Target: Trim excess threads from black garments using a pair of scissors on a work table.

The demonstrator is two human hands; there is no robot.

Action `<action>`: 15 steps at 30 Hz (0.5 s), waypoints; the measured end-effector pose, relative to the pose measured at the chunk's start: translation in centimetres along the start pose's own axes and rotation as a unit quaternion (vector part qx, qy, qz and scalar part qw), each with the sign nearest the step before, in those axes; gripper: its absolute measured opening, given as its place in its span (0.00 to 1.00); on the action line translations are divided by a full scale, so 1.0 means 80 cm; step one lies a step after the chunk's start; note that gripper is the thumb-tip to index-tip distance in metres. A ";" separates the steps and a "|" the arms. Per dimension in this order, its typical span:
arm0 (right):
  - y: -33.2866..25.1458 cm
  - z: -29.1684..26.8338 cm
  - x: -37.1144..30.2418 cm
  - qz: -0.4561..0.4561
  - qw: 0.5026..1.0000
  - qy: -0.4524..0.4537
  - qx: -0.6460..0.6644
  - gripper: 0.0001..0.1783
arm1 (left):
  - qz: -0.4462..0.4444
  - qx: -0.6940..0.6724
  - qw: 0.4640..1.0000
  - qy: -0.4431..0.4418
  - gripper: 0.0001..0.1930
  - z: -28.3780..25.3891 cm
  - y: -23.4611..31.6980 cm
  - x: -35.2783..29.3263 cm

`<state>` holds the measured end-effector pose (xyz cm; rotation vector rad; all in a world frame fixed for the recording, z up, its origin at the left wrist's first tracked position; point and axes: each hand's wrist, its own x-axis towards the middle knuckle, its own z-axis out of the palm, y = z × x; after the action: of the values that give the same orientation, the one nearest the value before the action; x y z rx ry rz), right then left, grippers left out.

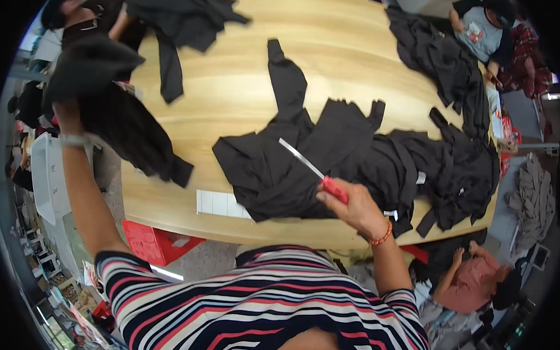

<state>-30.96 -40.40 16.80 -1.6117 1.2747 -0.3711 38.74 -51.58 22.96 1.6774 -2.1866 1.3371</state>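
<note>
My left hand (68, 117) is raised off the left side of the table, gripping a black long-sleeved garment (130, 126). The cloth is blurred and covers most of the fingers; one sleeve trails down over the table edge. In my right hand (359, 208) is a red-handled tool (336, 189) with a slim metal blade pointing up and left; whether it is scissors seen edge-on or a knife I cannot tell. Beneath the blade lies a heap of black garments (280, 175), sleeves spread, with small white labels toward its right.
A pale wooden table (221, 86) carries a white marked strip (220, 204) at its near edge. More black garments lie at the far left (181, 14) and far right (429, 54). Co-workers are at the upper left, upper right and lower right. A red bin (157, 242) stands below the table edge.
</note>
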 end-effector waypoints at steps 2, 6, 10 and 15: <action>-0.010 -0.002 0.019 0.013 1.000 -0.001 0.007 0.18 | -0.243 -0.226 0.942 -0.048 0.20 0.063 0.012 0.096; 0.008 -0.004 0.033 0.112 0.992 0.046 0.020 0.17 | -0.263 -0.548 0.790 -0.076 0.25 0.011 0.234 0.179; 0.033 0.001 0.026 0.161 0.985 0.058 -0.007 0.18 | -0.218 -0.649 0.654 -0.322 0.17 -0.028 0.434 0.061; 0.043 0.021 0.028 0.114 0.986 0.072 -0.096 0.21 | -0.253 -0.617 0.551 -0.502 0.22 -0.152 0.566 -0.049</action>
<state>-30.67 -41.27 12.45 -1.5974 1.6302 -0.2305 -1.72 -39.64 2.16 1.9873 -1.5960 -1.4233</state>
